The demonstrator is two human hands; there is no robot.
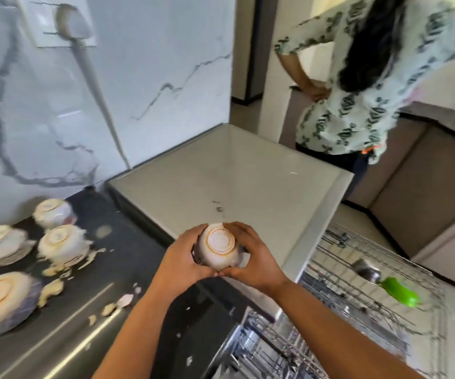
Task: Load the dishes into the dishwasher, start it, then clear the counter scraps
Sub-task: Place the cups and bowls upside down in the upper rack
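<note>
Held an upturned bowl [219, 247], foot ring up, cupped between left hand [183, 262] and right hand [253, 258], fingers curled round its sides, above the dark counter [128, 258] edge beside the pulled-out dishwasher rack [357, 305]. Left four more upturned bowls [62, 243] and pale food scraps [52, 289] on the counter; kept a green-handled ladle [379, 283] in the rack.

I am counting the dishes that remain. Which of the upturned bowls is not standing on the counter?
The bowl held between the left hand and the right hand. It is base up above the counter edge; the other upturned dishes rest on the dark counter.
</note>
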